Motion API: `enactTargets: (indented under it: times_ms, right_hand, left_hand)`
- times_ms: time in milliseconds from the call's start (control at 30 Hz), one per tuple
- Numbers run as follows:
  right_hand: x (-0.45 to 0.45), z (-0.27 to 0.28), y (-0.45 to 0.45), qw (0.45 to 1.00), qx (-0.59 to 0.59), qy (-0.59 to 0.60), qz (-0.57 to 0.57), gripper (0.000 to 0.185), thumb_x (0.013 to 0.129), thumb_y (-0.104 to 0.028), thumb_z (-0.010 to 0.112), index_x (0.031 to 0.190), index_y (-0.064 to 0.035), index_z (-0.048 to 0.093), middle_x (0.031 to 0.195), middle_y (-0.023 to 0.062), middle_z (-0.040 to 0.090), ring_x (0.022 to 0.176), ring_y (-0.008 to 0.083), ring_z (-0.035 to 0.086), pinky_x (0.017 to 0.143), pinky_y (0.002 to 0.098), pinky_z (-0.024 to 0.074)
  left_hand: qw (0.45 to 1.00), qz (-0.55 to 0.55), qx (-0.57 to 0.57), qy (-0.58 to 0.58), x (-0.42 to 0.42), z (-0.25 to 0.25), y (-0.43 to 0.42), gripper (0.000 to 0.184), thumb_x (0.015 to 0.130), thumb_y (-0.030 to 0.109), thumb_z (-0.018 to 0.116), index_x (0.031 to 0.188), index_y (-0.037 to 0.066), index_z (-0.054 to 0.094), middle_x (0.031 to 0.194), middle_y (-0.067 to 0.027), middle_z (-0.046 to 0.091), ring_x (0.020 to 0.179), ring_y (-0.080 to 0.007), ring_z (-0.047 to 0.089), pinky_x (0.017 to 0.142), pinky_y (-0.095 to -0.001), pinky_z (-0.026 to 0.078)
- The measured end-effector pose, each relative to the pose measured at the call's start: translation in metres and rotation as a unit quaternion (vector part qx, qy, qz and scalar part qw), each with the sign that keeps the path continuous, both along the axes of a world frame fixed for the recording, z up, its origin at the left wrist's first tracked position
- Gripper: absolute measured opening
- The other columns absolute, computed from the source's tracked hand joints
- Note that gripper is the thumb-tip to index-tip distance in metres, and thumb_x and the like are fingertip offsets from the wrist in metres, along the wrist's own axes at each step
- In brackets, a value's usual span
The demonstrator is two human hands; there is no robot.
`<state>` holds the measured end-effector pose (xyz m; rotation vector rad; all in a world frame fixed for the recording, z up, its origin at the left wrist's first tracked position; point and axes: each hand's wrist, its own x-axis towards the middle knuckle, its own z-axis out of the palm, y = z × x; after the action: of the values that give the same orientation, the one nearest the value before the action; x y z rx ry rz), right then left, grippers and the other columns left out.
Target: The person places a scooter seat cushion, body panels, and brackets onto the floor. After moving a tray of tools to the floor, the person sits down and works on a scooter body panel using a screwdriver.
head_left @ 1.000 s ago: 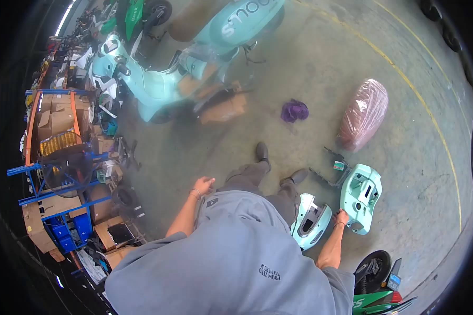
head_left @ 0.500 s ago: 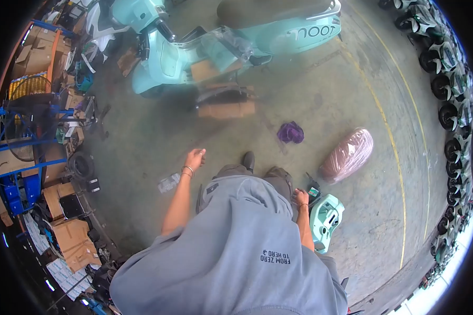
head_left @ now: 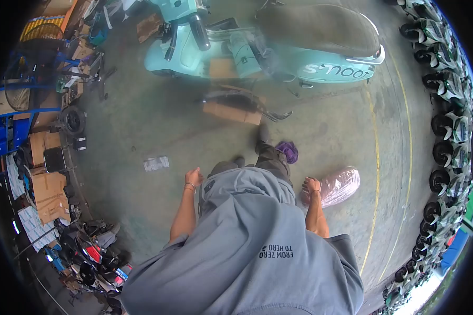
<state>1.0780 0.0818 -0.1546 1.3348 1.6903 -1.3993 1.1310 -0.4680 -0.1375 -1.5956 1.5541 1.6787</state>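
Note:
My left hand [head_left: 193, 177] hangs beside my left hip with loosely curled fingers and nothing visible in it. On the other side, my right hand [head_left: 310, 186] swings out from my hip, empty, its fingers partly bent and a little apart. Just past it on the floor lies a long rounded bundle in clear pinkish plastic wrap [head_left: 341, 186]; the hand overlaps its left end, and I cannot tell whether they touch. Near my forward foot is a crumpled purple cloth or bag [head_left: 287, 152]. Ahead stands a mint-green scooter [head_left: 331, 71] with a dark seat.
A dark curved part lies on flattened cardboard [head_left: 231, 112] in front of the scooter. A clear plastic piece [head_left: 156, 164] is on the floor to the left. Shelving, a tyre [head_left: 73, 120] and boxes [head_left: 51, 197] line the left side; parked motorcycles [head_left: 444, 144] line the right beyond yellow floor lines.
I have stepped forward, so the scooter, purple item and wrapped bundle are closer. The green part that was beside my right hand is out of view.

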Motion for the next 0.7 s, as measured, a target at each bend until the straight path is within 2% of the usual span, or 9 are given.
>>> enactTargets:
  times_ms: [33,100,133,233,300,333,400,633,700]
  right_hand:
    - [-0.020,0.004,0.004,1.000,-0.004,0.002,0.009,0.037,0.084,-0.018,0.058,0.116,-0.0010,0.054,0.093,0.0149,0.062,0.074,0.0259,0.063,0.062,0.0381,0.0527]
    - [-0.065,0.006,0.013,0.999,0.004,0.014,0.029,0.038,0.084,-0.018,0.057,0.117,-0.0012,0.054,0.095,0.0157,0.062,0.076,0.0265,0.064,0.064,0.0383,0.0528]
    - [-0.086,0.005,0.017,0.999,-0.006,0.032,0.035,0.040,0.084,-0.018,0.056,0.119,-0.0009,0.053,0.098,0.0163,0.062,0.078,0.0272,0.064,0.066,0.0379,0.0530]
    - [-0.143,0.013,0.021,0.994,0.008,0.076,0.075,0.043,0.084,-0.020,0.056,0.121,0.0015,0.051,0.102,0.0175,0.062,0.082,0.0279,0.064,0.070,0.0379,0.0524]
    - [-0.173,0.020,0.020,0.993,0.010,0.084,0.086,0.044,0.085,-0.021,0.056,0.122,0.0019,0.051,0.103,0.0174,0.061,0.084,0.0275,0.063,0.070,0.0378,0.0520]
    - [-0.187,0.023,0.017,0.992,0.008,0.087,0.094,0.043,0.085,-0.021,0.055,0.122,0.0018,0.051,0.103,0.0170,0.061,0.084,0.0271,0.063,0.070,0.0375,0.0518]
    - [-0.208,0.030,0.010,0.989,0.003,0.092,0.114,0.042,0.086,-0.021,0.055,0.121,0.0014,0.052,0.103,0.0163,0.061,0.084,0.0260,0.063,0.070,0.0366,0.0514]
    - [-0.213,0.042,-0.007,0.985,0.015,0.095,0.140,0.042,0.086,-0.022,0.056,0.120,0.0011,0.052,0.102,0.0151,0.061,0.083,0.0253,0.063,0.069,0.0362,0.0514]
    - [-0.205,0.048,-0.004,0.979,0.029,0.073,0.189,0.042,0.085,-0.022,0.058,0.119,0.0008,0.053,0.100,0.0146,0.062,0.081,0.0249,0.064,0.067,0.0360,0.0520]
  left_hand:
    - [1.000,0.009,-0.004,0.002,0.001,0.003,0.010,0.033,0.085,0.026,0.063,0.104,-0.002,0.060,0.078,-0.0125,0.063,0.062,-0.0211,0.062,0.054,-0.0334,0.049]
    - [0.977,-0.168,-0.129,-0.003,-0.005,0.004,0.028,0.034,0.085,0.028,0.063,0.104,-0.001,0.063,0.081,-0.0114,0.065,0.068,-0.0201,0.063,0.057,-0.0319,0.048]
    - [0.978,-0.164,-0.130,-0.007,-0.013,0.009,0.036,0.034,0.085,0.028,0.063,0.104,-0.001,0.063,0.081,-0.0114,0.065,0.068,-0.0201,0.063,0.057,-0.0319,0.048]
    - [0.951,-0.260,-0.155,-0.058,-0.026,0.022,0.050,0.036,0.085,0.030,0.063,0.101,-0.002,0.064,0.084,-0.0104,0.066,0.071,-0.0195,0.063,0.059,-0.0305,0.048]
    - [0.990,-0.112,-0.089,-0.004,-0.034,0.026,0.058,0.038,0.086,0.029,0.060,0.105,-0.003,0.062,0.084,-0.0119,0.066,0.071,-0.0204,0.063,0.059,-0.0314,0.049]
    - [0.991,-0.105,-0.088,-0.003,-0.039,0.030,0.060,0.038,0.086,0.029,0.060,0.105,-0.003,0.062,0.084,-0.0119,0.066,0.071,-0.0204,0.063,0.059,-0.0314,0.049]
    - [0.999,0.017,-0.029,0.014,-0.043,0.031,0.060,0.039,0.087,0.029,0.059,0.110,-0.003,0.058,0.083,-0.0139,0.065,0.069,-0.0208,0.063,0.059,-0.0315,0.050]
    - [0.998,0.060,0.017,-0.001,-0.038,0.005,0.056,0.037,0.088,0.028,0.058,0.109,-0.001,0.056,0.084,-0.0155,0.065,0.066,-0.0222,0.064,0.056,-0.0330,0.052]
    - [0.998,0.060,0.021,-0.004,-0.037,-0.004,0.057,0.036,0.087,0.027,0.058,0.108,-0.002,0.057,0.084,-0.0149,0.065,0.065,-0.0223,0.064,0.055,-0.0338,0.052]
